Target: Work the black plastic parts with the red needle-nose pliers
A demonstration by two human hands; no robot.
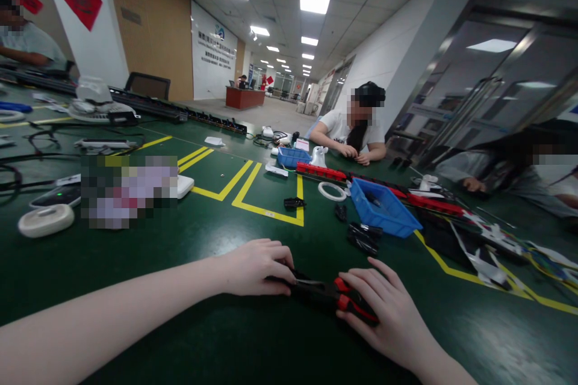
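Note:
Red-and-black pliers (345, 299) lie low over the green table (194, 337), their jaws pointing left. My right hand (383, 307) is wrapped around the handles, its index finger raised apart from the others. My left hand (262, 267) is closed at the jaw end, with a small dark piece partly showing under its fingers. What exactly the left fingers pinch is too dark to make out. Beyond the pliers lie several black parts (363, 238) beside a blue tray (388, 215).
Across the table a person (350, 126) sits with both hands on the surface; another leans in at the right. A long red strip (320, 172), a white ring (332, 191), a smaller blue tray (293, 157) and a white case (46, 221) lie about. Cables lie at left and right.

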